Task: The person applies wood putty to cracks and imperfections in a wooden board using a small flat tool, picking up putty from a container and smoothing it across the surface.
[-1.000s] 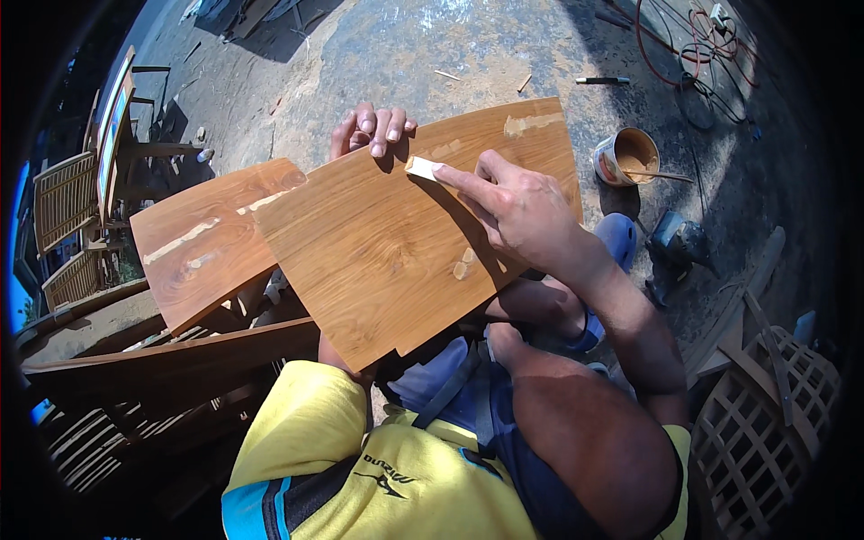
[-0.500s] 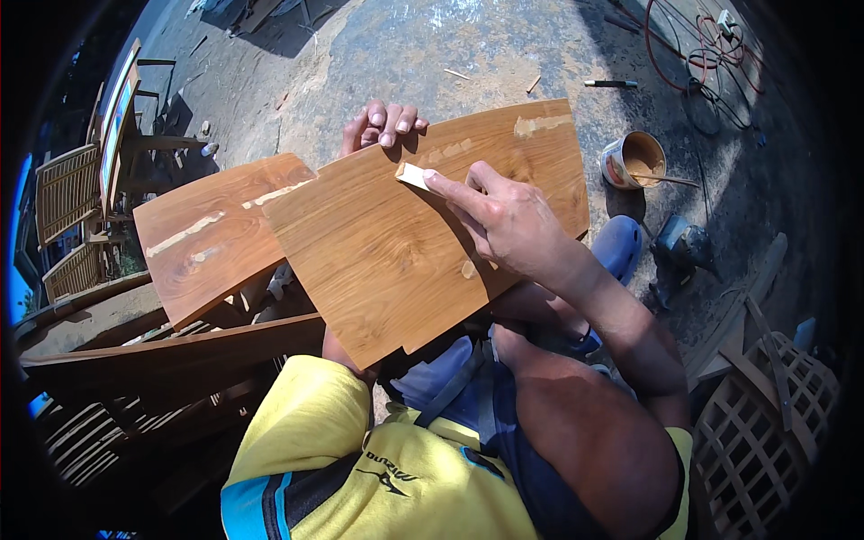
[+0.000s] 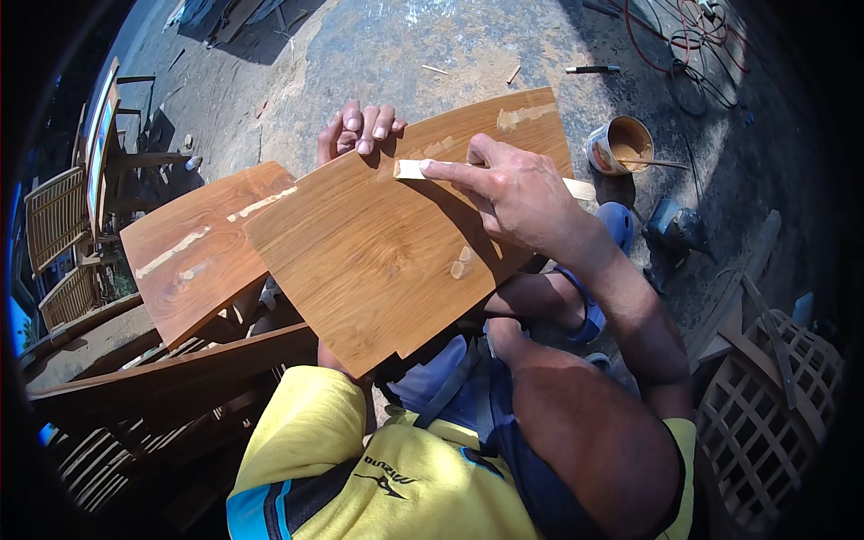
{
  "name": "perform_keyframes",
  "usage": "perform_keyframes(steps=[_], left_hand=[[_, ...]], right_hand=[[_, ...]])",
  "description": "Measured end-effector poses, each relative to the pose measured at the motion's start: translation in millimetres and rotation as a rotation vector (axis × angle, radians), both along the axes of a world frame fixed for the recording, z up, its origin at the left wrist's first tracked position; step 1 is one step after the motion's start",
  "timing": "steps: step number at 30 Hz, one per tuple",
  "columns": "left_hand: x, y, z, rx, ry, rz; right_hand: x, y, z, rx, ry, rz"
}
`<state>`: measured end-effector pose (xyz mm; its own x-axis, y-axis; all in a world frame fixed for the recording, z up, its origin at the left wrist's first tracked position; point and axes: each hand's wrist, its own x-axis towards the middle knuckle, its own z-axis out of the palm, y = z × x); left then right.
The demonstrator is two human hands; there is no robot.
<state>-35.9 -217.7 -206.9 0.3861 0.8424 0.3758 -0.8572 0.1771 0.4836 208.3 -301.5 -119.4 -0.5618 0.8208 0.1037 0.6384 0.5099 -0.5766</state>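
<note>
In the middle of the view, holds a brown wooden panel [image 3: 360,247], left hand [image 3: 360,130] at its far edge, fingers close together and curled over, clamped on the panel. Right hand [image 3: 531,193]: fingers clamped on a flat pale strip [image 3: 412,169], index stretched along it. Touches strip tip to panel face, near left fingertips; other end of strip out past the hand on the right. Pale patches [image 3: 526,115] on panel near far edge and lower edge. To the left, partly hidden behind the panel, a second panel [image 3: 205,259] with pale streaks [image 3: 173,253]. On the ground [image 3: 387,63] at right, an open tub [image 3: 601,153] of brown paste [image 3: 632,142] with a stick [image 3: 661,164] in it; near that, a blue shoe [image 3: 616,225]
</note>
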Motion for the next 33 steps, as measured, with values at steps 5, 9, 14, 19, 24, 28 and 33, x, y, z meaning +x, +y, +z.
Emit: perform_keyframes(steps=[5, 9, 14, 19, 24, 28, 33], left_hand=[[-1.7, -2.1, 2.2, 0.006, 0.007, 0.007], [-3.1, -4.2, 0.7, -0.024, 0.003, 0.006], [-6.2, 2.4, -6.5, -0.001, 0.022, -0.033], [-13.0, 4.1, -10.7, -0.086, -0.036, -0.042], [-13.3, -0.8, -25.5, -0.7, -0.206, 0.369], [17.6, 6.2, 48.7, -1.394, -0.744, 0.48], [-37.3, 23.0, -39.9, -0.514, -0.239, 0.135]], right_hand=[[27.1, 9.1, -15.1, 0.006, -0.091, -0.092], [49.3, 15.2, -17.3, 0.023, -0.19, -0.178], [38.6, 0.8, -13.5, 0.003, -0.034, -0.149], [56.4, 7.0, -35.0, -0.044, -0.207, -0.246], [56.1, 5.4, -59.1, -0.02, -0.079, -0.302], [77.2, -12.6, -82.0, 0.101, -0.066, -0.319], [46.7, -67.9, -39.2, -0.289, 0.229, -0.148]])
